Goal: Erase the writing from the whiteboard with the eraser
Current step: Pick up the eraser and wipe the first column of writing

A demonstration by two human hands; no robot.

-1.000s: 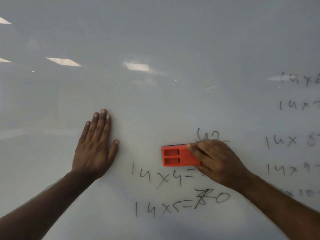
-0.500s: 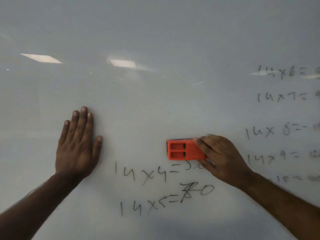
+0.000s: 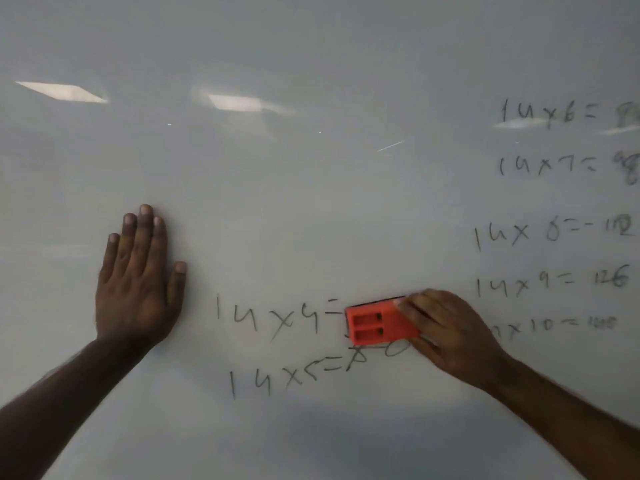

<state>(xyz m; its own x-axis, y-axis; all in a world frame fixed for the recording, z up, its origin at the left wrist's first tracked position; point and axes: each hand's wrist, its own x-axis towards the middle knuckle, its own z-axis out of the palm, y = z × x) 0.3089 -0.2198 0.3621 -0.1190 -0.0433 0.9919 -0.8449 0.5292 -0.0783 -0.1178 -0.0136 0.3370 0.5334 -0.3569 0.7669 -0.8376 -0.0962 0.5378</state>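
Note:
A white whiteboard fills the view. My right hand grips an orange eraser and presses it flat on the board, over the end of the line "14x4=". Just below runs "14x5=" with a scribbled answer partly under my hand. My left hand lies flat on the board to the left, fingers apart, holding nothing. A column of sums from "14x6=" down to "14x10=" stands at the right.
Ceiling lights reflect in the upper left of the board. The upper and left areas of the board carry no writing. My two forearms come in from the lower corners.
The eraser and my right hand have moved down onto the answer of the "14x4=" line, and the "42" above it is gone. The view has shifted right, showing more of the right column.

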